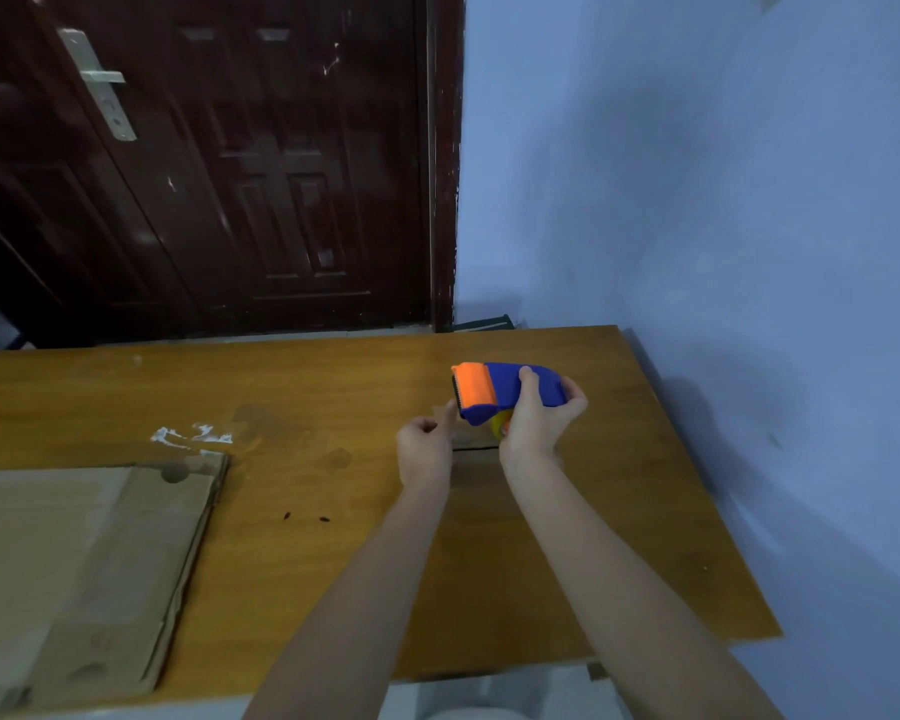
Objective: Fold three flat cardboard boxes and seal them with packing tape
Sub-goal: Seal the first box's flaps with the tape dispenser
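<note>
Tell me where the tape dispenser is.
In the head view, the tape dispenser is right of centre, gripped in the right hand above the wooden table, with the left hand beside it.
</note>
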The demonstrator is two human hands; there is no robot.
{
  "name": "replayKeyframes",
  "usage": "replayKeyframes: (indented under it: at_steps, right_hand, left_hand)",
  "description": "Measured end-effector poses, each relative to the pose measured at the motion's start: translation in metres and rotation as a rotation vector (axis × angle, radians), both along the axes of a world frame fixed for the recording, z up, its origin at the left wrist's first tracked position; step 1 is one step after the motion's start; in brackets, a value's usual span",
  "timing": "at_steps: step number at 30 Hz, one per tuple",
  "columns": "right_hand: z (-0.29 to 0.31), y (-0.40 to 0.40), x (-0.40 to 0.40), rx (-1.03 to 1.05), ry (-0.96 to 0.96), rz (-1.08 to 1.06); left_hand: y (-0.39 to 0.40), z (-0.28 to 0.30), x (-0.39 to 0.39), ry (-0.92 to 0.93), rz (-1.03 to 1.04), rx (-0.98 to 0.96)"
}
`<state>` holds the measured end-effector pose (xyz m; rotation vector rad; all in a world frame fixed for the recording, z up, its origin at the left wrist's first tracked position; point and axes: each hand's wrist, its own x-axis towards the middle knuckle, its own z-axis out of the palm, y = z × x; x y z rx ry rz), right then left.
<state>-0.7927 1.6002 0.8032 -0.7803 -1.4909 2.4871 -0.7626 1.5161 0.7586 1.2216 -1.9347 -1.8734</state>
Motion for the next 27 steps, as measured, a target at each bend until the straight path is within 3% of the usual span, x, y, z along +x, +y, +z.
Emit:
replayKeyframes:
  at_steps: [5,15,27]
  right_hand:
    - [-0.001,-0.001,0.004,0.143,0.112,-0.051]
    - [-0.013,0.008,0.017,0.477,0.269,0.185]
    - [-0.013,0.012,-0.011,0.212,0.164,0.042]
  left_hand:
    - [0.003,-0.002,0.005,-0.049,-0.076,-0.307]
    - [0.002,-0.009,-0.002,-0.178,-0.195,-0.530]
    - [0.002,-0.016,-0.002,-0.177,-0.266,-0.693]
